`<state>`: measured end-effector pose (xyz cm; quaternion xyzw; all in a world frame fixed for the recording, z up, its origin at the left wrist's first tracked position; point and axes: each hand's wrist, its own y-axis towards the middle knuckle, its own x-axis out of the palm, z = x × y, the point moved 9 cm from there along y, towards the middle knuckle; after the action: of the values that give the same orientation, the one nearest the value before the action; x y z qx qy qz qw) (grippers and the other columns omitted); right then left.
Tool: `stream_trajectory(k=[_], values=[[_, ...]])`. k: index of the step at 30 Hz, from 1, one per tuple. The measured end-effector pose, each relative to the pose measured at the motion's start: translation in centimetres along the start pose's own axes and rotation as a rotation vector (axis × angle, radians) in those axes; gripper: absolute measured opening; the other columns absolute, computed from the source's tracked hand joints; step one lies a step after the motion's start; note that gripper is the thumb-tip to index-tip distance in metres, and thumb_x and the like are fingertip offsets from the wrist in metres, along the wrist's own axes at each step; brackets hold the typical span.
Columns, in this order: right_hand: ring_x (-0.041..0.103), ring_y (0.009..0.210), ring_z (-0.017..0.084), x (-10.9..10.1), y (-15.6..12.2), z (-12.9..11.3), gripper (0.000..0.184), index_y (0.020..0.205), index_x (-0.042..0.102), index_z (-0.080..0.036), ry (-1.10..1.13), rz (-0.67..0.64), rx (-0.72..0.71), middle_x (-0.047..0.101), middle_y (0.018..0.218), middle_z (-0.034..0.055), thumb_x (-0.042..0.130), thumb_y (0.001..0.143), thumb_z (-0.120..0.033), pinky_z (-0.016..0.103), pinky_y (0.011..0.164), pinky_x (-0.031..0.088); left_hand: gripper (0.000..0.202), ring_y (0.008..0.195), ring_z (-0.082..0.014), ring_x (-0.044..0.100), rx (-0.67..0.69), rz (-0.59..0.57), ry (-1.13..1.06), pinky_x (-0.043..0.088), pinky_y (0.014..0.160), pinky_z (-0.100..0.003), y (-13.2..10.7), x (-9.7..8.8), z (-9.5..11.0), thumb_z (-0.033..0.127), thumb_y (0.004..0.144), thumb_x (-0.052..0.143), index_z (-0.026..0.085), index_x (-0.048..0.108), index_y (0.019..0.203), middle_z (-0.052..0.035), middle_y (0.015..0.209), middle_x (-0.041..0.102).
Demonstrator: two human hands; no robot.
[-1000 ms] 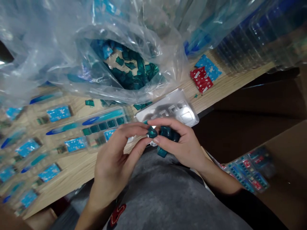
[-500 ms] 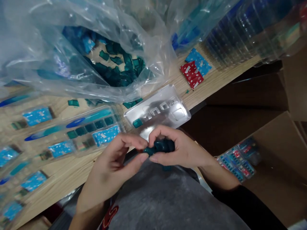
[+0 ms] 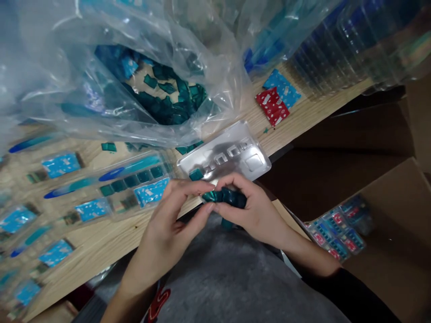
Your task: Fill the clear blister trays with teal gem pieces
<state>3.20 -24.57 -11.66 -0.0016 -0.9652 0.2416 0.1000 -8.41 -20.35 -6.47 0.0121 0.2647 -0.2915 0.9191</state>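
Note:
My right hand [image 3: 261, 211] is curled around several dark teal, see-through pieces [image 3: 234, 198], some partly hidden in its palm. Thumb and forefinger of my left hand [image 3: 173, 220] close on the near end of a shiny teal piece [image 3: 212, 196], which both hands touch. Just beyond the fingers lies a clear moulded plastic tray [image 3: 215, 146] with square recesses. One teal square [image 3: 195, 174] rests at the tray's left end. Whether the held pieces are joined together, I cannot tell.
A large clear bag [image 3: 222, 89] with loose teal pieces lies open behind the tray. Filled clear packs with blue sachets [image 3: 151, 192] cover the left of the table. A red sachet [image 3: 273, 106] lies right. Below the table edge stands a cardboard box [image 3: 387, 269] with filled packs.
Both hands have moved slightly upward in the view, and more of the teal piece shows between the fingertips. The whole scene has shifted a little to the right.

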Motion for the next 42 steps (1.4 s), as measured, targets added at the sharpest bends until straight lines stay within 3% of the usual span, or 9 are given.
stream_trajectory(k=[5, 10, 16, 20, 24, 29, 34, 38, 42], values=[[0.061, 0.091, 0.015, -0.6, 0.4, 1.1, 0.030, 0.109, 0.061, -0.021, -0.017, 0.041, 0.087, 0.067, 0.100, 0.0015, 0.065, 0.080, -0.026, 0.032, 0.084, 0.050, 0.018, 0.088, -0.0210, 0.056, 0.127, 0.086, 0.469, 0.037, 0.079, -0.038, 1.4, 0.0, 0.5, 0.026, 0.095, 0.059, 0.025, 0.062, 0.113, -0.0010, 0.092, 0.068], [0.061, 0.094, 0.015, -1.3, 0.1, 1.3, 0.044, 0.123, 0.060, -0.022, 0.021, 0.039, 0.126, 0.067, 0.106, 0.0024, 0.065, 0.079, -0.025, 0.034, 0.088, 0.049, 0.015, 0.090, -0.0238, 0.056, 0.079, 0.110, 0.476, 0.034, 0.080, -0.040, 2.7, 0.1, -1.2, 0.035, 0.096, 0.058, 0.027, 0.063, 0.107, -0.0007, 0.100, 0.071], [0.053, 0.068, 0.008, -1.9, -0.3, 2.8, 0.032, 0.108, 0.067, -0.026, 0.203, 0.082, 0.189, 0.062, 0.083, -0.0037, 0.074, 0.077, -0.029, 0.021, 0.058, 0.042, 0.010, 0.091, -0.0251, 0.057, 0.131, 0.071, 0.504, 0.036, 0.081, -0.041, 3.2, 0.6, -1.2, 0.032, 0.096, 0.057, 0.026, 0.063, 0.101, -0.0023, 0.099, 0.071], [0.051, 0.061, 0.006, -1.2, -0.3, 3.8, 0.024, 0.093, 0.070, -0.024, 0.535, 0.096, 0.300, 0.061, 0.074, -0.0048, 0.079, 0.075, -0.037, 0.017, 0.048, 0.034, 0.013, 0.093, -0.0276, 0.058, 0.177, 0.085, 0.593, 0.036, 0.085, -0.046, 3.0, 0.6, -0.8, 0.034, 0.095, 0.057, 0.030, 0.064, 0.106, -0.0037, 0.101, 0.071], [0.052, 0.063, 0.005, 0.3, 0.4, 2.7, 0.023, 0.085, 0.070, -0.020, 0.881, 0.080, 0.320, 0.060, 0.074, -0.0033, 0.081, 0.071, -0.035, 0.015, 0.047, 0.033, 0.023, 0.102, -0.0217, 0.060, 0.180, 0.120, 0.351, 0.045, 0.087, -0.040, 2.0, -0.5, 0.8, 0.023, 0.095, 0.058, 0.029, 0.060, 0.117, -0.0025, 0.110, 0.066], [0.052, 0.067, 0.007, 1.4, 1.1, 1.2, 0.028, 0.081, 0.068, -0.019, 0.943, 0.062, 0.263, 0.058, 0.078, -0.0017, 0.077, 0.074, -0.045, 0.016, 0.045, 0.033, 0.030, 0.104, -0.0137, 0.060, 0.218, -0.012, 0.237, 0.051, 0.089, -0.025, 0.4, 0.3, 3.5, 0.022, 0.092, 0.065, 0.021, 0.058, 0.120, -0.0021, 0.111, 0.063], [0.047, 0.064, 0.007, 1.3, 1.2, -0.2, 0.014, 0.085, 0.067, -0.021, 0.806, 0.066, 0.132, 0.056, 0.078, -0.0023, 0.070, 0.081, -0.034, 0.018, 0.049, 0.035, 0.030, 0.105, -0.0103, 0.062, 0.078, 0.054, -0.013, 0.052, 0.094, -0.021, 0.3, -0.1, 2.2, 0.015, 0.091, 0.064, 0.027, 0.060, 0.118, 0.0009, 0.108, 0.063], [0.042, 0.055, 0.006, 1.2, 1.3, -0.8, 0.011, 0.086, 0.065, -0.022, 0.775, 0.027, 0.088, 0.050, 0.067, -0.0046, 0.072, 0.078, -0.024, 0.019, 0.047, 0.032, 0.040, 0.103, -0.0129, 0.067, -0.008, 0.101, -0.304, 0.058, 0.095, -0.026, 0.2, -0.8, 0.8, 0.021, 0.090, 0.067, 0.035, 0.057, 0.126, 0.0023, 0.109, 0.068], [0.039, 0.052, 0.005, 0.2, 1.3, -0.7, 0.009, 0.086, 0.068, -0.021, 0.761, 0.043, 0.065, 0.048, 0.063, -0.0053, 0.071, 0.077, -0.021, 0.018, 0.045, 0.029, 0.023, 0.104, -0.0176, 0.066, -0.010, 0.111, -0.223, 0.060, 0.091, -0.034, 0.4, -1.6, 0.4, 0.026, 0.091, 0.065, 0.033, 0.066, 0.113, 0.0003, 0.107, 0.070]])
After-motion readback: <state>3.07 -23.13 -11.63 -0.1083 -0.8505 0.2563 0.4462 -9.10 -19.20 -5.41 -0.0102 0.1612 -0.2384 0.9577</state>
